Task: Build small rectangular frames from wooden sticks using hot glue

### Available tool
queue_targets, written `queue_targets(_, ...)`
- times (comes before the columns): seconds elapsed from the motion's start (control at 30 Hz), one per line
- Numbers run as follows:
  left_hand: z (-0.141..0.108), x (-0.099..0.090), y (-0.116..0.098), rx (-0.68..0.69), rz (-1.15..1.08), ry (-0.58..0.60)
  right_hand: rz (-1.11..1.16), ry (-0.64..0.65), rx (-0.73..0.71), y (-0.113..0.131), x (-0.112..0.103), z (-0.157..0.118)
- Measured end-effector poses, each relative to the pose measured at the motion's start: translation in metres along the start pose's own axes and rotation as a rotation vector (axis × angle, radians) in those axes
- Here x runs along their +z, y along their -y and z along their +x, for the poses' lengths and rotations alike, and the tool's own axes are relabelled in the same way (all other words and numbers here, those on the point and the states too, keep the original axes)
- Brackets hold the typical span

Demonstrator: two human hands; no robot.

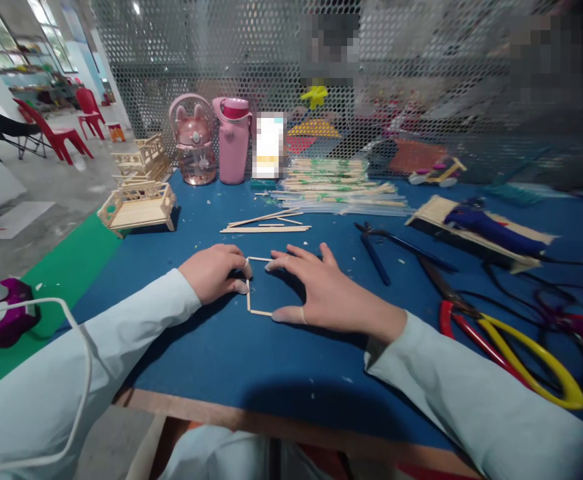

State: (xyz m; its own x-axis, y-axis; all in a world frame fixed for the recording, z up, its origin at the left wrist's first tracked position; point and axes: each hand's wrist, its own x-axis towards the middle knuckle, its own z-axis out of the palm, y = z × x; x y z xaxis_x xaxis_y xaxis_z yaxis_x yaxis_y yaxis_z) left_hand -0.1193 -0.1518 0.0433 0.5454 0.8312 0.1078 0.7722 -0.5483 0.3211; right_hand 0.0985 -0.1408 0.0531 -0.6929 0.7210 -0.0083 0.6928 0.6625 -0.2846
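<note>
Near the middle of the frame, a three-sided outline of thin sticks (248,301) is laid flat on the blue counter (206,360). Its left side is touched by the thumb and a finger of the left hand (215,273), whose grip is narrow, with a small gap left between the tips. The right hand (331,293) is spread, its grip wide: the upper stick's end is met by a fingertip, the lower stick's by the thumb. Just above, loose sticks (266,229) are scattered; stick bundles (328,175) are heaped at upper centre. At right, dark pliers (375,260) and a tool with red and yellow handles (454,298) are laid. A miniature wooden bench (138,207) is set at upper left, beside pink bottles (234,150).
</note>
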Motion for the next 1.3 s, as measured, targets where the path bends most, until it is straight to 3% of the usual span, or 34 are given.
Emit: queue_targets(1.3, 0.0, -0.006, -0.016, -0.031, 0.133, 0.1, 0.004, -0.001, -0.015, -0.001, 0.0, 0.001)
